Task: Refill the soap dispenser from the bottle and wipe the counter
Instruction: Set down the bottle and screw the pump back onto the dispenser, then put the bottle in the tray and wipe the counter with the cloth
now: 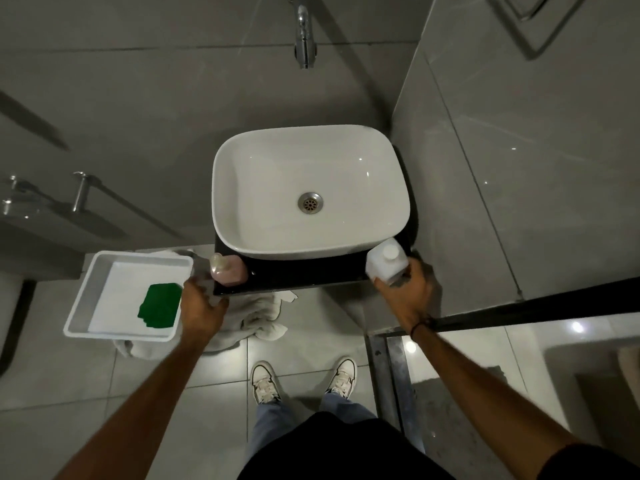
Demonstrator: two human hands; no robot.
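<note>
Soap dispenser (227, 269), a squat pink translucent plastic one with a pale rounded top, stands on the front left corner of the black glossy counter (304, 273), just in front of the white ceramic vessel basin (311, 192) with its round metal drain (310, 203). The left hand (202, 306) sits just beside the dispenser at the counter's left edge, its fingers curled around something pale grey whose nature I cannot tell; whether they touch the dispenser is also unclear. At the counter's front right corner the right hand (405, 289) wraps its fingers around the lower body of a clear, squarish plastic refill bottle (386, 259) with a white screw cap, the bottle upright and close against the basin's rim. A dark band circles the right wrist. To the left of the counter, a white rectangular plastic tray (104, 271) holds a folded green cloth (160, 305) in its near right corner. A crumpled off-white towel (258, 315) lies on the grey tiled floor below the counter's front edge and partly under the tray. A chrome tap (304, 32) juts from the grey tiled wall above the basin. White sneakers and blue jeans show at the bottom, on the tiles
</note>
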